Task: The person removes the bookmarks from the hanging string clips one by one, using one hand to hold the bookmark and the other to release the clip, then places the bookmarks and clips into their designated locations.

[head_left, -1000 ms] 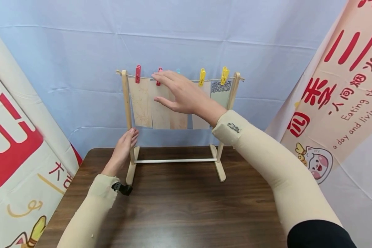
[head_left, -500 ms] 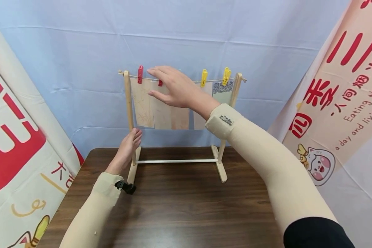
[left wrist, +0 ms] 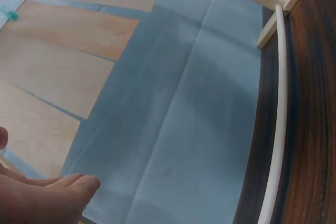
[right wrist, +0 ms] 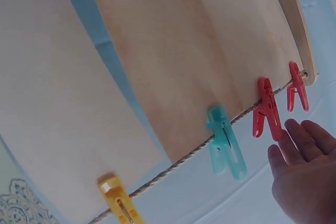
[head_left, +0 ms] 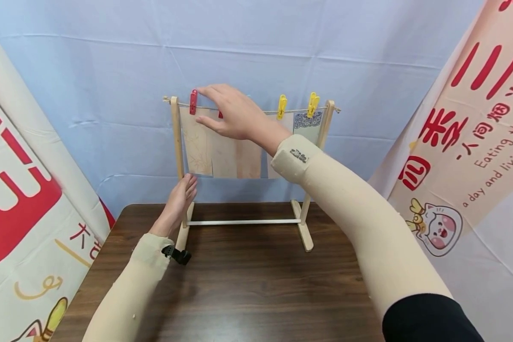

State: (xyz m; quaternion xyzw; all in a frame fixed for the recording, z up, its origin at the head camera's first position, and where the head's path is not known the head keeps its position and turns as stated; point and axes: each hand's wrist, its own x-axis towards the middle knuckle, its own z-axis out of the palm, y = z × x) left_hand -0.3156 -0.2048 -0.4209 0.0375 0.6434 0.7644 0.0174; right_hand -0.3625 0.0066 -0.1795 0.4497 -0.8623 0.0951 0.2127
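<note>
A wooden stand (head_left: 176, 137) holds a rope with several pegs and paper-like sheets hanging from it. My right hand (head_left: 235, 111) reaches up before the line with fingers extended. In the right wrist view, its fingertips are close to the lower end of a red peg (right wrist: 269, 111); contact is unclear. Another red peg (right wrist: 296, 87) lies beyond, towards the post, and a teal peg (right wrist: 226, 145) on the other side. My left hand (head_left: 177, 204) is at the stand's left post, fingers fairly straight; whether it touches the post cannot be told.
Two yellow pegs (head_left: 281, 107) sit towards the right of the rope. A white crossbar (head_left: 243, 222) joins the stand's feet on the brown wooden table (head_left: 248, 285). A pale blue cloth (head_left: 111, 71) hangs behind, with printed banners (head_left: 461, 156) at both sides.
My right hand has moved left and slightly up along the rope, towards the leftmost red peg. The left hand has shifted only slightly, and the pegs stay on the line.
</note>
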